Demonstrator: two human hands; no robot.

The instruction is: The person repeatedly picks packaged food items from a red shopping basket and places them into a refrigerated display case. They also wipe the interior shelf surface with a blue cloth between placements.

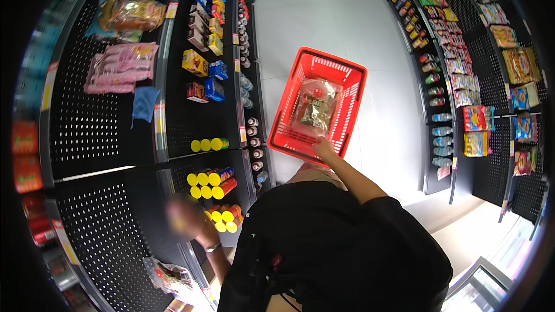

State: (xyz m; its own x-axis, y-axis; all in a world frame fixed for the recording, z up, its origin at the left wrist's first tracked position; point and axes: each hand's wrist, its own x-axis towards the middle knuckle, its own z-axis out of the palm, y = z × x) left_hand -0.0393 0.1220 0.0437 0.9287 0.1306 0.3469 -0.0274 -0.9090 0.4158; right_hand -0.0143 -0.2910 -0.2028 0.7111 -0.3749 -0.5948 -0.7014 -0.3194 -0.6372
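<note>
A red plastic shopping basket [360, 81] is in front of my legs. Inside it lies a clear plastic bag [318, 106] of dark packaged food, bearing writing. My right hand [322, 147] is closed at the basket's near end, just by the bag's lower edge; the exact grip is hard to make out. My left hand [187, 219], with a band on the wrist, reaches out at the left shelf and is heavily blurred. Whether it holds anything is unclear. Beside it are stacked canisters with yellow lids [223, 216].
Black shelving [93, 117] on the left bears pink packs [123, 67], snack boxes [197, 63], bottles [253, 131] and a blue cloth-like item [145, 104]. Another clear bag [169, 275] lies low left. Right shelves carry bottles [442, 141] and snack packs [475, 118]. Pale tiled floor [303, 17] runs between.
</note>
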